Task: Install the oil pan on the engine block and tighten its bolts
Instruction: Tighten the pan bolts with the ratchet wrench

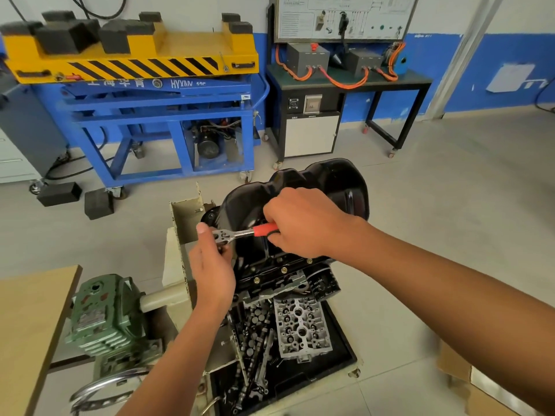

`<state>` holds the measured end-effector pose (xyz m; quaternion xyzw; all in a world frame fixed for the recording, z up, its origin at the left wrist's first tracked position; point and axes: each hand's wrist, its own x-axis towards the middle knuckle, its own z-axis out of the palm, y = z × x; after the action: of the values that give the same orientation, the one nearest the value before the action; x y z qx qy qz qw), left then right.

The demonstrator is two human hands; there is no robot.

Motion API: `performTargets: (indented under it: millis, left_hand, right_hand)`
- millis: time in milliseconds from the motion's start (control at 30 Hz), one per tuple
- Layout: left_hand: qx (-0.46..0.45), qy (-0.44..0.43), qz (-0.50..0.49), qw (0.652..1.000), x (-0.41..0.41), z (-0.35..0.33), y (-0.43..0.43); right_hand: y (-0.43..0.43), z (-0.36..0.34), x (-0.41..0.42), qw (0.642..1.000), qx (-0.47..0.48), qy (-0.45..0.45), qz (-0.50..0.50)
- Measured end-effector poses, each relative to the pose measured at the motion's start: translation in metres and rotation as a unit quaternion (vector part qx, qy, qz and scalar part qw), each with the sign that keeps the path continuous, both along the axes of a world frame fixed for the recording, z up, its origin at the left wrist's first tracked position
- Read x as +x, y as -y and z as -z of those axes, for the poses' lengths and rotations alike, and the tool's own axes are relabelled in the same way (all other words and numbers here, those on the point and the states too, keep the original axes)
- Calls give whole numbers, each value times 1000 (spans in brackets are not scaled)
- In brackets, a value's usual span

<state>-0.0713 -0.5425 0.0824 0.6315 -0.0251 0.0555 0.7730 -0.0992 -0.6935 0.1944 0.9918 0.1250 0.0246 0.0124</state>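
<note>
My right hand (303, 225) grips the stiff ratchet (240, 234), my left hand (211, 265) pinches its head; the oil pan (318, 178) looks heavy.

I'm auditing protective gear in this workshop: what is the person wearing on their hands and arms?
Nothing shows. The left hand and right hand are bare, without gloves, rings or a watch. Both forearms are bare to the frame's edge, with no sleeves in view.
</note>
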Motion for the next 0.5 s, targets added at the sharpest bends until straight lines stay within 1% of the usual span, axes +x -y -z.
performTargets:
  millis: [67,133,200,267,367,433,500]
  left_hand:
    - [4,-2,19,1000,3,-1,2]
    - [20,-2,35,999,5,-1,2]
    - [8,1,54,999,8,3,2]
    - [7,1,63,998,9,5,3]
    - [-10,4,59,998,9,8,6]
    - [15,-6,68,998,10,8,5]
    - [63,-31,80,994,12,11,3]
  right_hand:
    - [0,-4,-7,999,10,-33,3]
    - [0,-10,-14,995,46,-86,-1]
    - [-6,-14,-18,986,77,-147,-21]
    - [-16,-14,-19,976,104,-186,-50]
    - [-34,-9,-18,968,134,-196,-84]
    - [-45,-4,-17,965,148,-190,-100]
    - [-53,2,-17,963,161,-188,-108]
